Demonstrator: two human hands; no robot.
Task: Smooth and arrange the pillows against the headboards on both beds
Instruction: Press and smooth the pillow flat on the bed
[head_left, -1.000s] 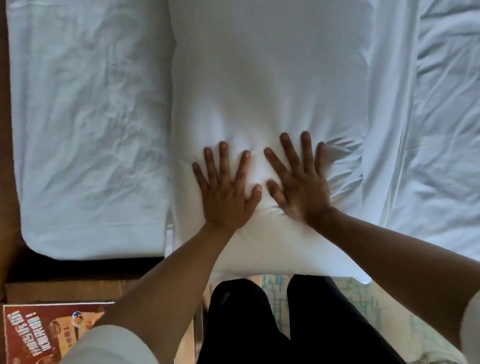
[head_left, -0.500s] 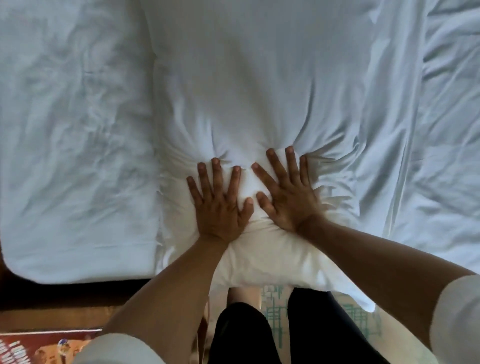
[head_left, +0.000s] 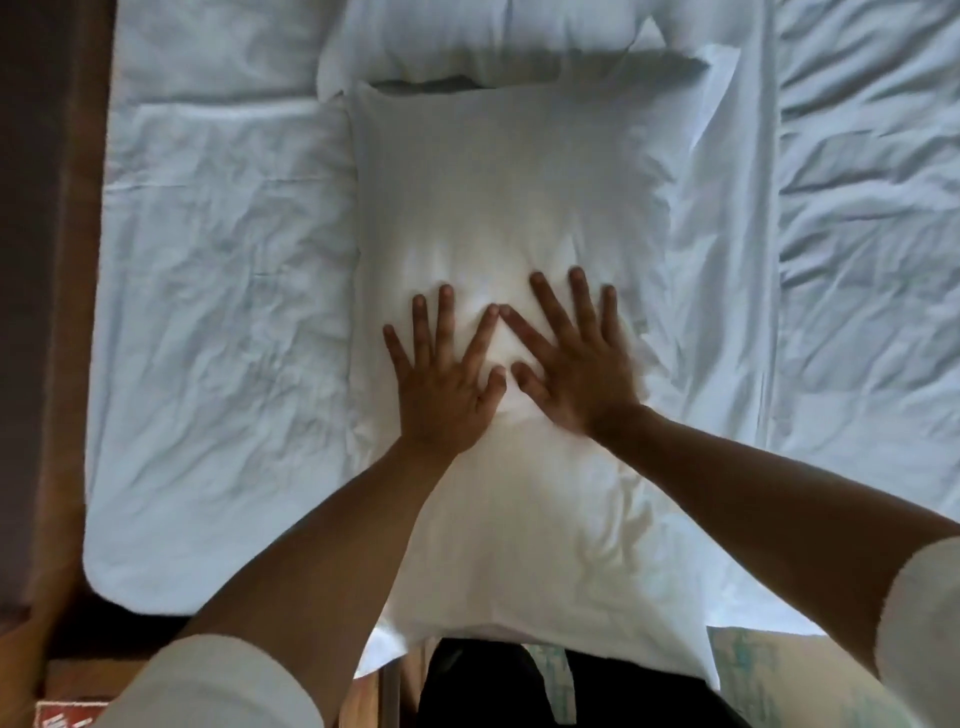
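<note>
A white pillow (head_left: 498, 197) lies lengthwise on the bed in front of me, its near end overhanging the bed edge by my legs. My left hand (head_left: 441, 384) and my right hand (head_left: 576, 369) press flat on its middle, fingers spread, index fingertips almost touching. Neither hand grips anything. A second white pillow (head_left: 483, 36) lies across the top of the view, just beyond the first one's far end. The headboard (head_left: 47, 260) shows as a dark brown strip along the left.
A wrinkled white sheet (head_left: 218, 322) covers the mattress left of the pillow. A rumpled white duvet (head_left: 862, 249) lies to the right. A red printed box (head_left: 67, 714) sits at the lower left on a wooden surface. My dark trousers are at the bottom centre.
Both hands have slid forward along the pillow and spread wider. The creases bunched around my fingers half a second ago have flattened. The view now takes in the second pillow.
</note>
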